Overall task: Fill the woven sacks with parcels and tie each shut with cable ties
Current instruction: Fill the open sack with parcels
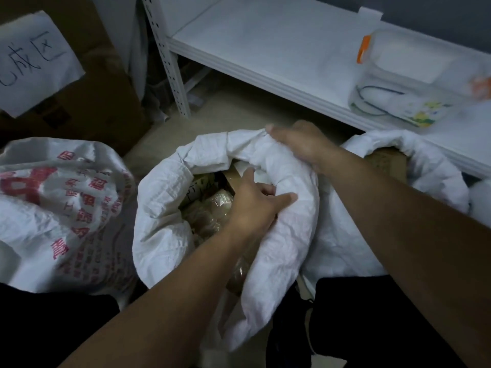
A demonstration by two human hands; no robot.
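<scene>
A white woven sack (164,224) stands open in the middle, its rim rolled down. Brown taped parcels (210,213) and cardboard boxes fill its inside. My left hand (255,200) grips the rolled rim on the sack's right side, thumb outside, fingers curled inside. My right hand (300,142) grips the far part of the same rim, bunching the fabric. No cable tie is in either hand.
A sack with red print (66,208) sits at the left. Another white sack (414,166) holding a cardboard box stands at the right. A white metal shelf (265,49) behind carries a clear plastic container (406,75). A cardboard box with a paper sign (34,62) is at back left.
</scene>
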